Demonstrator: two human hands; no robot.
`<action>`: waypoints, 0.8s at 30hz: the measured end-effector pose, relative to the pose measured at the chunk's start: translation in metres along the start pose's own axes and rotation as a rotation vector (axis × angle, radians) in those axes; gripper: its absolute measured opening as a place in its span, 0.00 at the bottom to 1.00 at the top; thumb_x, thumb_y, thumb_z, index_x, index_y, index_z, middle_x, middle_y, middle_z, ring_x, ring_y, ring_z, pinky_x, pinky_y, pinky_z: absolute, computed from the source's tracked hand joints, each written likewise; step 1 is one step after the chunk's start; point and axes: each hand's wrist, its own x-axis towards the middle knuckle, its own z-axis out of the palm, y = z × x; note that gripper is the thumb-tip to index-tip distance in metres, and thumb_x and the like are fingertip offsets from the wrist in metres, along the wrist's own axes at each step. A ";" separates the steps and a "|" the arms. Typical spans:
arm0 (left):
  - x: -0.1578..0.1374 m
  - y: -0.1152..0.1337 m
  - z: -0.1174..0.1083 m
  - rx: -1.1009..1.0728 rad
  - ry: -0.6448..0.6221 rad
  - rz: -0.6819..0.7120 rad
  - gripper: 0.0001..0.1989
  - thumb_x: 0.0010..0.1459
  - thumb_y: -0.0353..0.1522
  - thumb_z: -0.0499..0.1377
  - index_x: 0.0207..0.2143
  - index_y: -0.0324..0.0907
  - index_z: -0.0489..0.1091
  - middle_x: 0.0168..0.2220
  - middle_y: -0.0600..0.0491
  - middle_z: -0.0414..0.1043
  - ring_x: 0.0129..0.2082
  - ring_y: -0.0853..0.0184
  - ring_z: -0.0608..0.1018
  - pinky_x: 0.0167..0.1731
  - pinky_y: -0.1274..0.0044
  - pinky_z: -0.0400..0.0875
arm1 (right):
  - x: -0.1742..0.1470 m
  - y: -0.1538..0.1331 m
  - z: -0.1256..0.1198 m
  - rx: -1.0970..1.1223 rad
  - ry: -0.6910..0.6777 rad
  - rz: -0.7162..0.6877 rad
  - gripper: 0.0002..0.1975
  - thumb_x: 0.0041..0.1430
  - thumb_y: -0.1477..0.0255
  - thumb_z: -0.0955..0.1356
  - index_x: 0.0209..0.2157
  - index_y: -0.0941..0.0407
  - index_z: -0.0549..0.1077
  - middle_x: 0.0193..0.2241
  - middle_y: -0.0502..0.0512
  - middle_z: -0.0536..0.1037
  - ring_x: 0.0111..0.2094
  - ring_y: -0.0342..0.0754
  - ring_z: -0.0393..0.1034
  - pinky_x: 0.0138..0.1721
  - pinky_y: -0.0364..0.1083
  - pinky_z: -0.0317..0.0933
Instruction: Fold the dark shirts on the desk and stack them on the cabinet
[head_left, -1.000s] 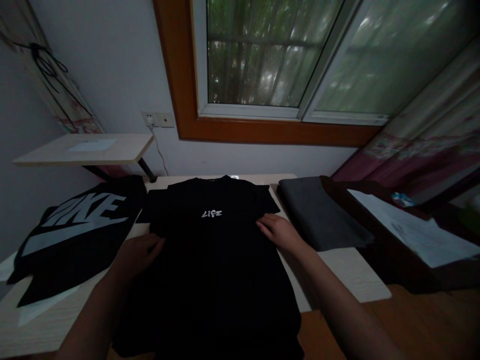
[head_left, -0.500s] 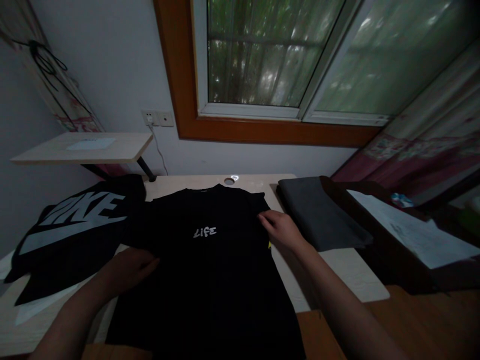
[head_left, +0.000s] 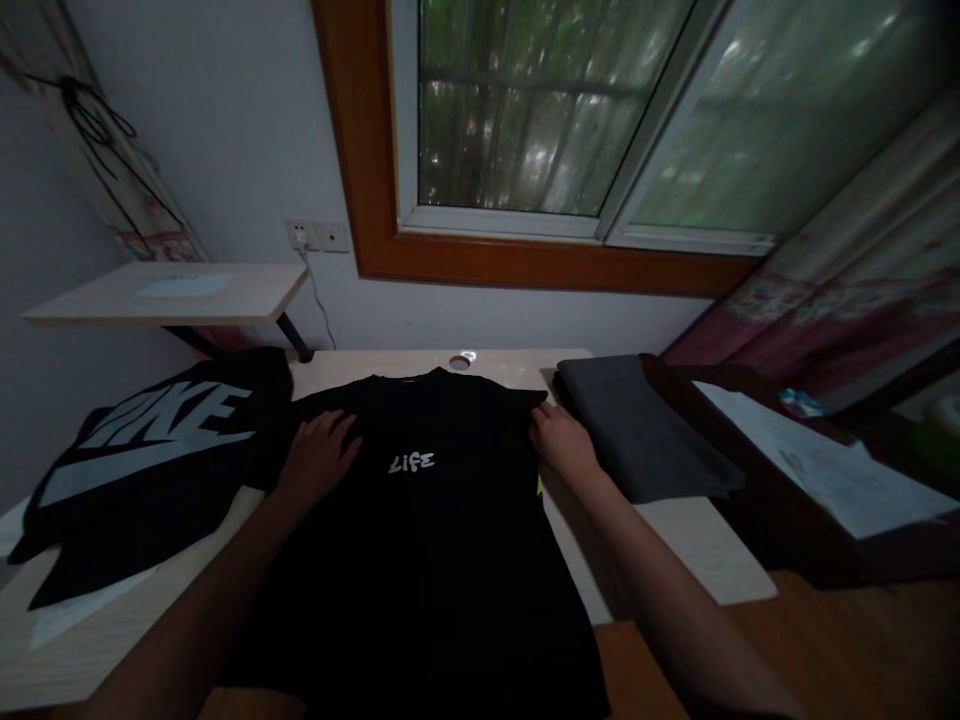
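Note:
A black T-shirt (head_left: 442,550) with small white lettering on its chest lies spread out, collar at the far end. My left hand (head_left: 319,455) rests on the shirt near its left sleeve, fingers stretched out and slightly apart. At the right sleeve, my right hand (head_left: 562,440) has its fingers closed on the sleeve's edge. A bit of yellow shows at the shirt's right side, just below that hand.
A black garment with large grey letters (head_left: 165,425) lies at the left, under a small raised shelf (head_left: 165,290). Folded dark grey cloth (head_left: 637,430) is at the right on the pale table (head_left: 705,540). Farther right lies a white sheet (head_left: 817,450). A window stands behind.
My left hand has moved up and right onto the shirt, its fingers opening out. The right hand shifted slightly outward, and the right sleeve now extends farther to the right.

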 end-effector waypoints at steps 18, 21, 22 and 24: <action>0.036 0.014 -0.003 0.041 -0.023 0.001 0.24 0.67 0.39 0.50 0.60 0.40 0.70 0.61 0.40 0.69 0.61 0.49 0.69 0.65 0.51 0.54 | 0.033 -0.048 -0.024 0.115 -0.030 -0.102 0.10 0.66 0.75 0.64 0.41 0.56 0.78 0.41 0.65 0.79 0.45 0.57 0.70 0.46 0.51 0.65; 0.052 0.024 0.003 0.018 0.002 0.009 0.23 0.67 0.38 0.51 0.59 0.39 0.70 0.60 0.39 0.69 0.60 0.50 0.70 0.64 0.54 0.56 | 0.067 -0.075 -0.012 0.278 -0.017 -0.248 0.12 0.69 0.73 0.63 0.48 0.56 0.77 0.46 0.62 0.77 0.47 0.55 0.69 0.50 0.49 0.64; 0.057 0.027 0.006 0.007 0.014 0.009 0.22 0.66 0.38 0.51 0.58 0.40 0.71 0.59 0.40 0.70 0.60 0.50 0.70 0.64 0.55 0.58 | 0.077 -0.084 -0.006 0.325 -0.011 -0.289 0.13 0.69 0.73 0.63 0.50 0.56 0.76 0.48 0.61 0.76 0.49 0.54 0.68 0.52 0.49 0.63; 0.067 0.031 0.009 -0.017 0.033 0.008 0.20 0.65 0.36 0.52 0.56 0.41 0.72 0.57 0.41 0.71 0.57 0.52 0.72 0.61 0.59 0.62 | 0.097 -0.099 0.005 0.401 -0.005 -0.357 0.15 0.69 0.74 0.63 0.54 0.56 0.75 0.53 0.59 0.74 0.52 0.53 0.66 0.56 0.48 0.60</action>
